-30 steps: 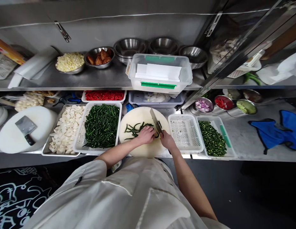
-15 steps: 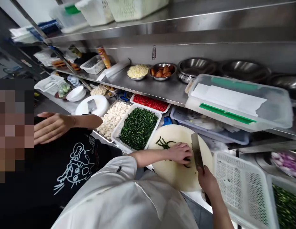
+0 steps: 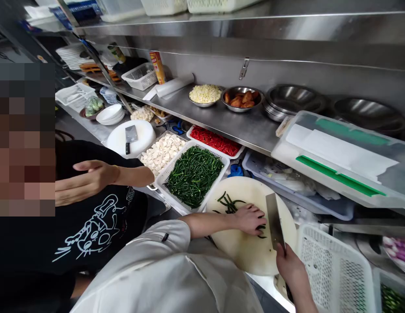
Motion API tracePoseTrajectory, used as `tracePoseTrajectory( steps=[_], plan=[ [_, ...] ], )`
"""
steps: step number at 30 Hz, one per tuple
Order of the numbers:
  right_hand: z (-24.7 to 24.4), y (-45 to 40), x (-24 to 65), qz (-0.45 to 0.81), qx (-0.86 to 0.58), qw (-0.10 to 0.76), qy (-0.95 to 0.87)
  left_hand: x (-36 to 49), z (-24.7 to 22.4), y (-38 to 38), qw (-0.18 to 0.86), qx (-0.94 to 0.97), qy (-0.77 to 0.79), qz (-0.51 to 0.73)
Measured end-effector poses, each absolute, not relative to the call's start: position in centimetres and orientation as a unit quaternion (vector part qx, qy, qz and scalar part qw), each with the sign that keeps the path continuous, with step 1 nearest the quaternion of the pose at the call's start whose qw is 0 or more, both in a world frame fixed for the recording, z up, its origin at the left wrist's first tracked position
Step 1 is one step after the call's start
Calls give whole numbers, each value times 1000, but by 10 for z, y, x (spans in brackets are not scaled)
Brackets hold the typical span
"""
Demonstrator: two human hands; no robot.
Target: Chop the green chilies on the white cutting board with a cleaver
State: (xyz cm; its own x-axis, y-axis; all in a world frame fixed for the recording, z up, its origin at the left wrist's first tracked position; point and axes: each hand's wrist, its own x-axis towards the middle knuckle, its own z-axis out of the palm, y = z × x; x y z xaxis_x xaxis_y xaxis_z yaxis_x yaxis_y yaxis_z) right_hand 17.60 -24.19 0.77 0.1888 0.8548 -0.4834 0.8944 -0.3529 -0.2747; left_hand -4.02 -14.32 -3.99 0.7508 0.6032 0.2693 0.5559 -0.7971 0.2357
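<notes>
My right hand (image 3: 292, 264) grips the handle of a cleaver (image 3: 274, 219), its broad blade standing over the right half of a round cutting board (image 3: 236, 250). On the board, my left hand (image 3: 250, 218) presses down with bent fingers on a few thin green chillies (image 3: 261, 228). Their ends poke out by the fingertips, a short way left of the blade. More long green chillies (image 3: 229, 202) lie loose behind that hand. Left of the board, a white basket holds a heap of whole green chillies (image 3: 195, 176).
A co-worker in a black T-shirt (image 3: 101, 221) stands close on my left, one hand (image 3: 91, 178) raised. Right of the board sits a white perforated basket (image 3: 334, 265). A lidded plastic box (image 3: 339, 174) overhangs the shelf edge. Red chillies (image 3: 215, 141) fill a tray behind.
The view has shifted, so most things sit lower or farther right. Both my hands keep nearly the same place on the board. The co-worker's raised hand has moved slightly.
</notes>
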Motion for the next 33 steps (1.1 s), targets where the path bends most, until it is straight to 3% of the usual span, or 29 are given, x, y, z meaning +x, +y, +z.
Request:
tracePoseTrajectory(
  steps=[19,33],
  plan=[
    [20,-236,157,-256,774,99,571,-41,-43,-131,139,955,187,186],
    [16,-212,149,-258,748,86,606,-41,-50,-136,156,942,235,183]
  ],
)
